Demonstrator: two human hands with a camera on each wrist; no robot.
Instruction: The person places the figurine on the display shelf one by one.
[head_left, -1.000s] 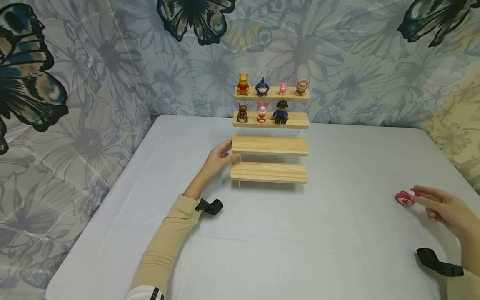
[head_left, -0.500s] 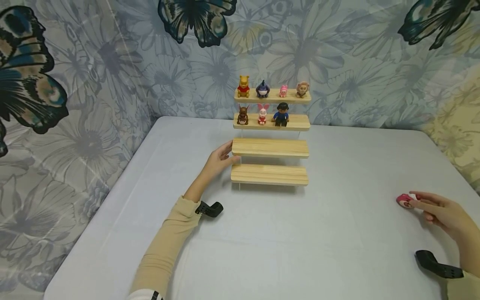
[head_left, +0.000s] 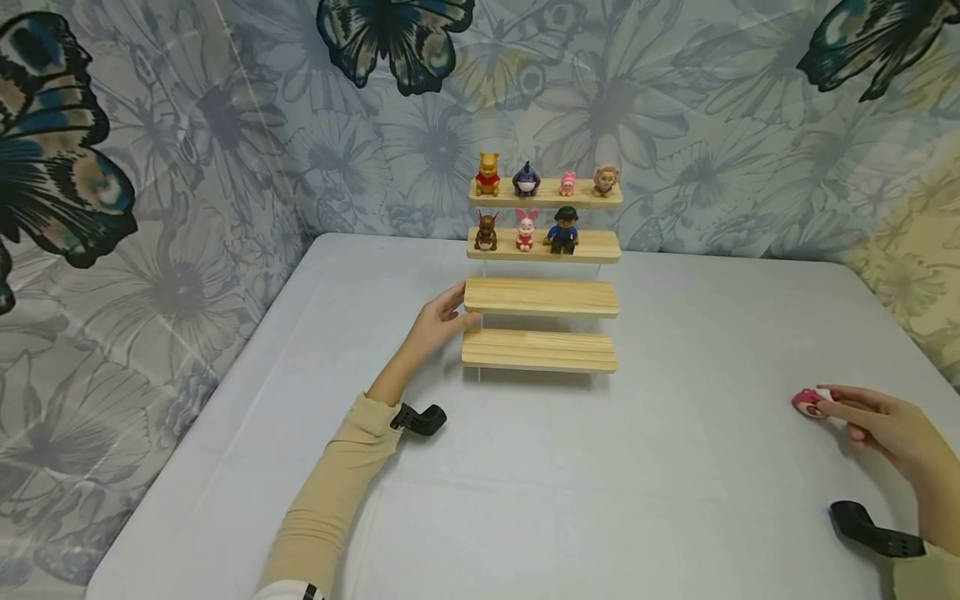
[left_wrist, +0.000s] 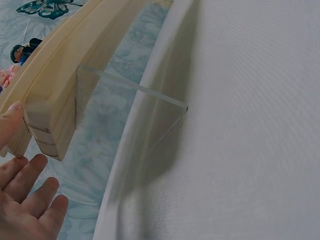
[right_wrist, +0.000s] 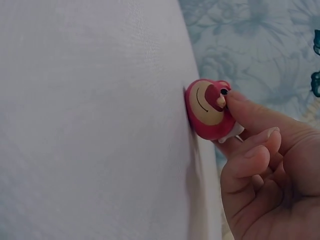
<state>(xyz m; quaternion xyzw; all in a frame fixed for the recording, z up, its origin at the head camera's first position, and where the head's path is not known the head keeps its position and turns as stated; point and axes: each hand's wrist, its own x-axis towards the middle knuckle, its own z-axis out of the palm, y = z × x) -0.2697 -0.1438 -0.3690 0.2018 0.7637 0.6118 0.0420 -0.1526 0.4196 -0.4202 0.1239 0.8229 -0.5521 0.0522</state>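
In the head view a tiered wooden display shelf (head_left: 542, 297) stands at the table's middle back. My left hand (head_left: 442, 318) holds the left end of its second-lowest board, thumb in front and fingers behind; in the left wrist view the thumb (left_wrist: 11, 125) touches the wood and the other fingers spread below. Far right, my right hand (head_left: 885, 425) pinches a pink bear figurine (head_left: 810, 403) between thumb and finger, low at the tabletop. The right wrist view shows the bear's (right_wrist: 210, 110) cream muzzle and smile facing the camera, its body tipped over; fingers hide part of it.
Several small figurines line the top board (head_left: 546, 202), among them a yellow bear (head_left: 487, 175). A brown figure (head_left: 486, 232), a pink piglet (head_left: 525, 231) and a dark-haired toy figure (head_left: 562, 231) occupy the board below. Clear legs (left_wrist: 135, 87) support the shelf on the white table (head_left: 675, 467).
My right hand has closed its thumb and finger more fully on the bear figurine, which has tilted slightly. The left hand stays at the shelf.
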